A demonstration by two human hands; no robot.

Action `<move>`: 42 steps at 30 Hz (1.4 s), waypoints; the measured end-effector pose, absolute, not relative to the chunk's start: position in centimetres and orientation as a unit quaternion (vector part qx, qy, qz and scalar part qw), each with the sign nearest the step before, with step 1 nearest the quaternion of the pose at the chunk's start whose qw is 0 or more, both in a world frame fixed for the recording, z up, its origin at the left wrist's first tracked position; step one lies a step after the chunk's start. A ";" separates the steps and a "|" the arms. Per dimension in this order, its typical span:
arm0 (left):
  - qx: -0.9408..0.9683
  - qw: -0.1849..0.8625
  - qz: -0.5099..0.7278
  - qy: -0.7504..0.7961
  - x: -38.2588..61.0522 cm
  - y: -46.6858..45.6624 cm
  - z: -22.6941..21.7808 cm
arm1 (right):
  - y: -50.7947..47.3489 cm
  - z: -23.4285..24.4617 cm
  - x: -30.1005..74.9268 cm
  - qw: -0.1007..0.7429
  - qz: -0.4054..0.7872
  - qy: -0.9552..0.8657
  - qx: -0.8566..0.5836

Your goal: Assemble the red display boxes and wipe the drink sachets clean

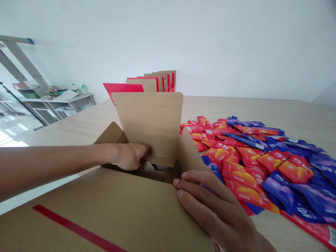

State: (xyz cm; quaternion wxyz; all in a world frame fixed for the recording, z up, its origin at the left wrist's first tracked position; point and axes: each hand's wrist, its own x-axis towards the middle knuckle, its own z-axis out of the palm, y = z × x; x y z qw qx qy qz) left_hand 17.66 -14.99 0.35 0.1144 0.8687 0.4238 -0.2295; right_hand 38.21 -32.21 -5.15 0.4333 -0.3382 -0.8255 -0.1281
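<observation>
Inside rectangular cardboard box (123, 203) | left hand (131, 155), grip unclear | right hand (216, 203) wide against it

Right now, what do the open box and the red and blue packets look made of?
Open box: likely cardboard, matte brown, judging by its folded flaps and creases. Red and blue packets: probably plastic or foil film, slightly glossy, given their highlights and crimped look.

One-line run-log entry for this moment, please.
left hand: inside open cardboard box | right hand: on box's right edge | nearby: red and blue printed packets piled on table
</observation>
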 end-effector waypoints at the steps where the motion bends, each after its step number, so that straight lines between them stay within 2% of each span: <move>1: 0.856 0.130 -0.246 0.436 17.8 -15.0 0.7 | -32.3 -5.1 38.3 0.435 -0.126 -0.823 -0.342; 4: 0.838 0.169 -0.263 0.448 17.9 -14.8 1.3 | -32.6 -5.4 38.2 0.431 -0.116 -0.819 -0.361; 8: 0.838 0.225 -0.259 0.424 17.9 -14.3 1.3 | -32.3 -6.9 37.4 0.470 -0.158 -0.791 -0.359; 12: 0.842 0.239 -0.262 0.407 18.1 -13.9 1.3 | -32.1 -7.1 36.8 0.488 -0.176 -0.779 -0.351; 18: 0.856 0.184 -0.282 0.392 19.6 -14.0 1.0 | -32.9 -5.0 37.2 0.420 -0.137 -0.819 -0.366; 21: 0.869 0.150 -0.292 0.369 20.1 -14.2 0.8 | -33.1 -5.0 37.5 0.428 -0.140 -0.816 -0.363; 29: 0.870 0.161 -0.255 0.391 19.5 -14.5 0.3 | -33.8 -5.5 37.7 0.413 -0.110 -0.822 -0.377; 37: 0.886 0.081 -0.286 0.356 21.1 -14.8 0.4 | -33.1 -5.3 37.3 0.428 -0.123 -0.822 -0.355; 42: 0.892 0.141 -0.275 0.329 20.8 -14.6 0.2 | -33.1 -5.1 37.5 0.429 -0.137 -0.826 -0.338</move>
